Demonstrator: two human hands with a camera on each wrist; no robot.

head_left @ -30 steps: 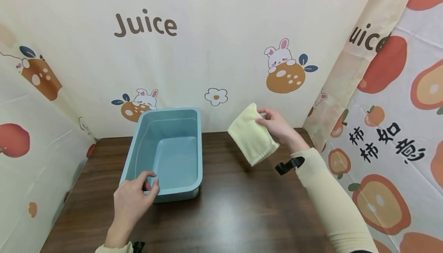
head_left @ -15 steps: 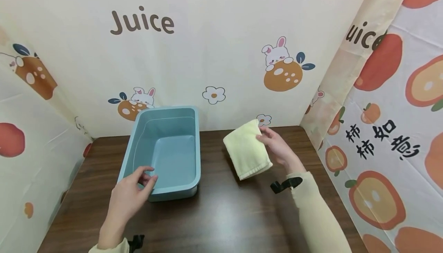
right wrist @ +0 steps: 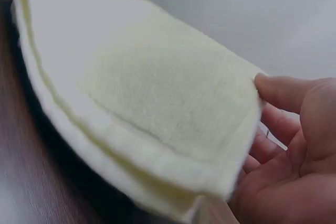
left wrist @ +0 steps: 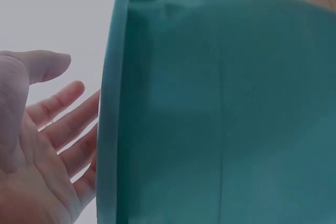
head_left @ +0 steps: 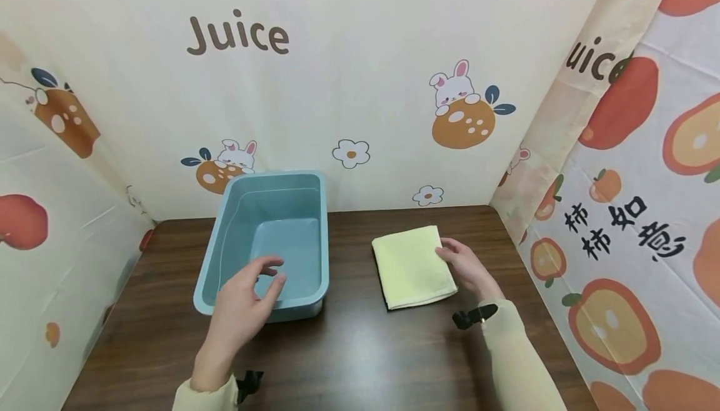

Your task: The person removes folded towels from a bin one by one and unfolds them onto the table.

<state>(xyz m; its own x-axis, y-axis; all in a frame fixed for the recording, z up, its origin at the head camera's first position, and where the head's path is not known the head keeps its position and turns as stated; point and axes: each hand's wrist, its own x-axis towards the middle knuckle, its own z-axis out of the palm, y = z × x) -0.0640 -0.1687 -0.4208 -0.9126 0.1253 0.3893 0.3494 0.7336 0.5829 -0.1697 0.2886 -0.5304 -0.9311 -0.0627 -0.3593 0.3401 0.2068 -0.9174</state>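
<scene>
A folded pale yellow towel (head_left: 415,267) is held low over the dark table, nearly level, right of the blue-grey plastic bin (head_left: 325,236). My right hand (head_left: 468,266) pinches its right edge; in the right wrist view the thumb (right wrist: 283,90) lies at the towel's edge, with the fingers below. Its folded layers show along the near side. My left hand (head_left: 240,303) hovers over the bin's near left corner with relaxed fingers and nothing in them. In the left wrist view those fingers (left wrist: 73,121) spread beside the bin wall (left wrist: 226,103).
The bin stands upright on the wooden table (head_left: 360,361), near the back wall. Printed cloth (head_left: 349,86) hangs behind the table and along both sides. A black wrist strap (head_left: 474,315) sits on the right sleeve.
My right hand has lowered the towel from a tilted hold near the back wall to nearly flat at the table. My left hand has shifted right and slightly up over the bin.
</scene>
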